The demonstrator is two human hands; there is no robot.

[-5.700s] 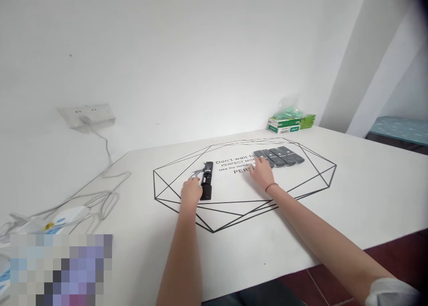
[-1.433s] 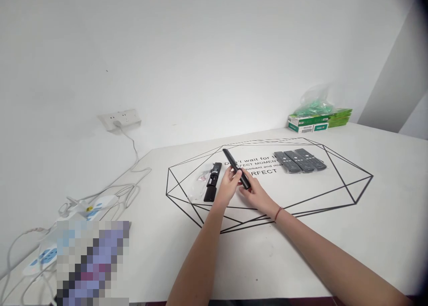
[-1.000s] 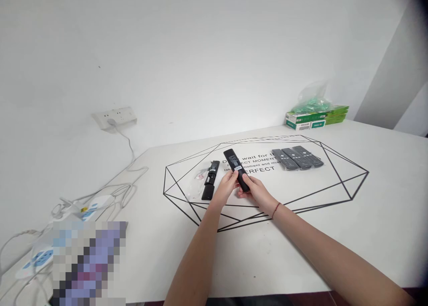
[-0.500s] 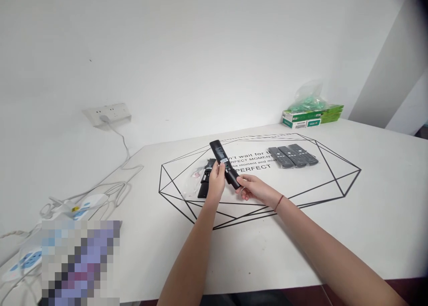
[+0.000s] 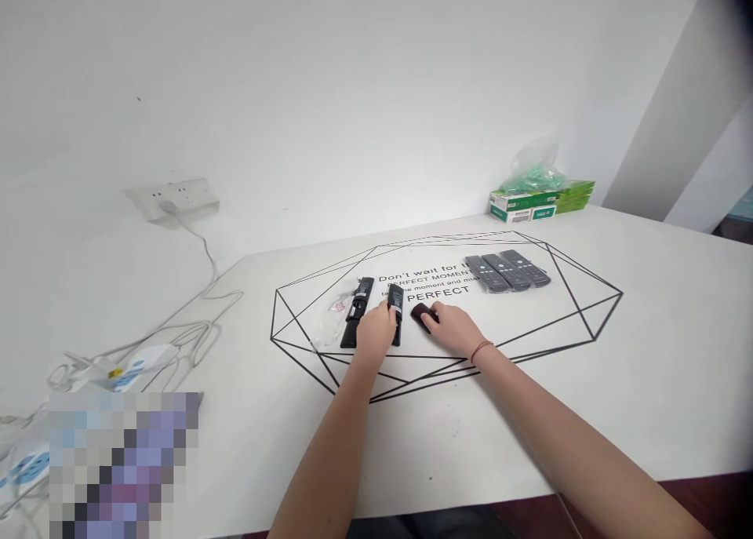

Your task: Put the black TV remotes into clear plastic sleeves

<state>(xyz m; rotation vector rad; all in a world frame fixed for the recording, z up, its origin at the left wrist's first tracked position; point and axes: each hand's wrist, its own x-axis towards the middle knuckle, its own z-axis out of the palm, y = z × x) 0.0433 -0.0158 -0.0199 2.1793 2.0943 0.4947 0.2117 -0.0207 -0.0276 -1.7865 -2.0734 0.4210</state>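
Back side up, a black remote control [image 5: 396, 294] is at the table's surface, and my left hand [image 5: 376, 331] is closed round its edge. Part of that remote is hidden by the fingers. To the right, my right hand [image 5: 456, 327] grips a small black battery cover [image 5: 422, 316], apart from the remote. Just left of my left hand, another black remote [image 5: 363, 290] lies back up, its battery compartment seemingly uncovered, with a dark cover [image 5: 349, 334] at its near end. A crumpled clear plastic bag [image 5: 330, 319] lies beside it.
Three remotes in clear wrapping [image 5: 507, 271] lie side by side at the right on the white table [image 5: 471, 437]. Green and white boxes [image 5: 523, 203] with a plastic bag [image 5: 535, 168] on top stand against the wall. Cables and a power strip [image 5: 144, 366] run along the left edge.
The remote in my left hand has come down to the table beside the other one. My right hand has drawn away from it to the right, now with the battery cover.
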